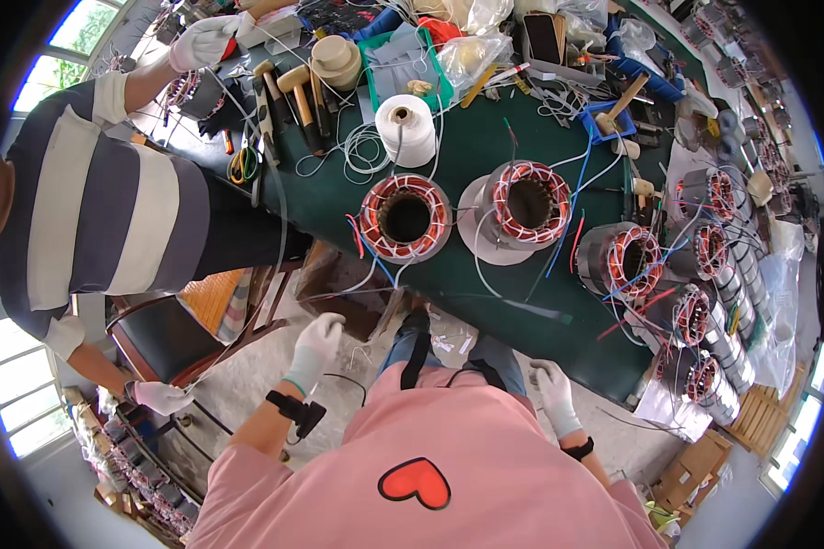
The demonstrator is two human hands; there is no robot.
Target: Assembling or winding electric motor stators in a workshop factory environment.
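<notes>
My left hand [315,351], in a white glove, is raised in front of the bench's near edge with its fingers curled together. Whatever they hold, if anything, is too small to make out. Near the bench's front edge on the right, my gloved right hand [555,395] hangs with loosely bent fingers and nothing visible in it. Two motor stators with orange-red windings laced in white cord are nearest to my hands: a left stator [368,220] and a right stator [559,203], which rests on a pale round disc [468,212]. Coloured leads trail from both.
A white cord spool [406,137] stands behind the stators on the green bench [485,316]. Mallets [295,84], scissors [243,165] and a green tray [444,84] lie farther back. More stators [604,261] crowd the right. A co-worker in a striped shirt [110,197] is at left, beside a chair [168,337].
</notes>
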